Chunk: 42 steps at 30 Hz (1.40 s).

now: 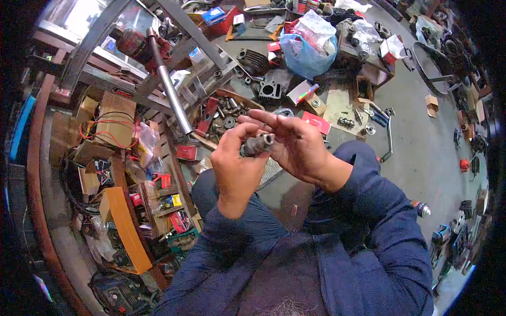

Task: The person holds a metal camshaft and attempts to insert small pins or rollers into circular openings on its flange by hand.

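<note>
My left hand (237, 174) has its fingers wrapped round a short, stepped metal shaft (260, 144) with a hollow end, in front of my knees. Its exact kind I cannot make out, and the fingers hide part of it. Close on its right is my right hand (303, 150), palm toward the shaft and fingers stretched out. Whether the right palm touches the shaft is unclear. Just beyond the hands, a tray (253, 99) holds loose gears and metal parts.
A long steel tube (174, 97) slants down from a metal frame on the left. Engine cylinders (270, 89), a blue plastic bag (309, 50) and red boxes (316, 122) lie ahead. Open cardboard boxes (113, 124) crowd the left. A bent metal lever (390, 138) rests on the floor at right.
</note>
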Each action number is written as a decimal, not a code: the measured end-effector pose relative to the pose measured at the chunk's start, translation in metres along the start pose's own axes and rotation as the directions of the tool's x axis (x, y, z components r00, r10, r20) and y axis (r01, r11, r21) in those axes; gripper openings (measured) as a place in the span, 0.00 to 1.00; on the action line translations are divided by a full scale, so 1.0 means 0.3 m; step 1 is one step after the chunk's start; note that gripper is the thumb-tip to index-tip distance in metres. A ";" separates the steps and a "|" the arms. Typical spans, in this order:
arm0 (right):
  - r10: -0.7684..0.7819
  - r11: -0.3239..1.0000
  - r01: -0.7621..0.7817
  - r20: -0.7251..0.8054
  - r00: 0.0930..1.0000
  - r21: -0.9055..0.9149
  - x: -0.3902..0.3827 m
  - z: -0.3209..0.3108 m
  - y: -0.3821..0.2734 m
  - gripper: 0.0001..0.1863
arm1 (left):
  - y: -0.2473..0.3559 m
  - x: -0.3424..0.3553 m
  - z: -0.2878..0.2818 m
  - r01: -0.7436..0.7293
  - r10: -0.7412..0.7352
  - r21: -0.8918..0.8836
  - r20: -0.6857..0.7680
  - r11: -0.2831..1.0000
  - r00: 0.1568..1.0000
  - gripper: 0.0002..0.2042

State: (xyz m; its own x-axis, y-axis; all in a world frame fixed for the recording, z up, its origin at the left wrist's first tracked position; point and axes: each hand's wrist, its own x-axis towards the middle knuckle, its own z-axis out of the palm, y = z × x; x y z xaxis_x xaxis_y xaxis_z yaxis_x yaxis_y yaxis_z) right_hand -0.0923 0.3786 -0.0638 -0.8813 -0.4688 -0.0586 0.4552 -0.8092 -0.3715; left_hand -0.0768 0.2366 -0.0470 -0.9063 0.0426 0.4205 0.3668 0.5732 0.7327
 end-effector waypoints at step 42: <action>-0.047 0.976 -0.007 -0.241 0.969 -0.219 -0.025 0.006 -0.125 0.19 | -0.146 0.035 -0.007 0.401 -0.151 -0.830 0.372 0.387 0.916 0.25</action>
State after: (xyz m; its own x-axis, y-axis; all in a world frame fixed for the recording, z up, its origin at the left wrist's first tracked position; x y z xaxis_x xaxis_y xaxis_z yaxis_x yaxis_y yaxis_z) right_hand -0.1025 0.4117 -0.0478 -0.9064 -0.3311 -0.2622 0.4224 -0.7088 -0.5650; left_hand -0.1019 0.2101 -0.0737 -0.9635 0.2568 0.0749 -0.0476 -0.4400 0.8967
